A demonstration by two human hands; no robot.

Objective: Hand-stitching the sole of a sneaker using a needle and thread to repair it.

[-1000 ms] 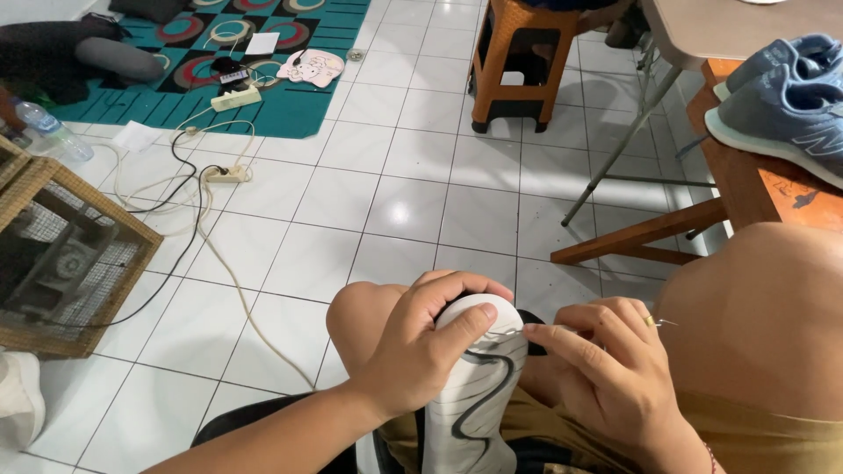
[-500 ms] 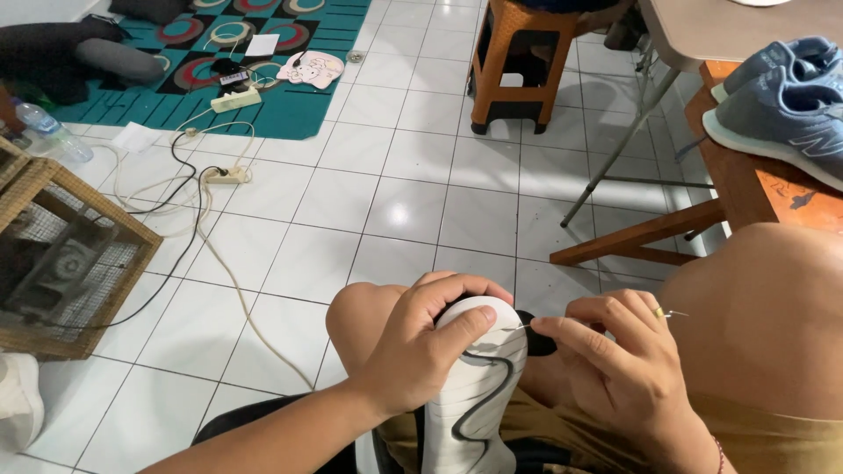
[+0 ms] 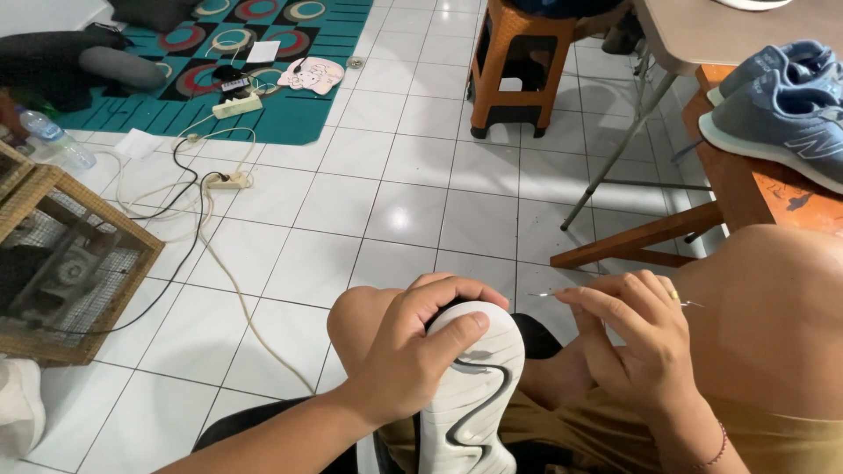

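Fingers [image 3: 457, 333] of the left hand [image 3: 413, 351] wrap over the toe of a shoe [image 3: 470, 395], thumb across the white sole, holding it fast on the lap. The shoe stands sole-up toward the camera, its long axis running from the near edge up to the toe at the knee. Just right of the toe, the right hand [image 3: 641, 351] pinches a needle [image 3: 549, 295] between thumb and forefinger, fingers narrow, the tip pointing left and standing a little apart from the shoe's far right edge. So the shoe lies left and slightly near of the needle tip, and the right hand is the one set to meet it; the left thumb and fingertips sit close to that edge. Whether thread trails from the needle is too fine to tell.

Farther off on the tiled floor [image 3: 395, 211] lie cables [image 3: 198, 197] and a power strip [image 3: 237, 106] by a green rug [image 3: 176, 114], a wire cage [image 3: 61, 263] at left, an orange stool [image 3: 518, 61] far, and blue sneakers [image 3: 781, 96] on a desk [image 3: 755, 189] at right.
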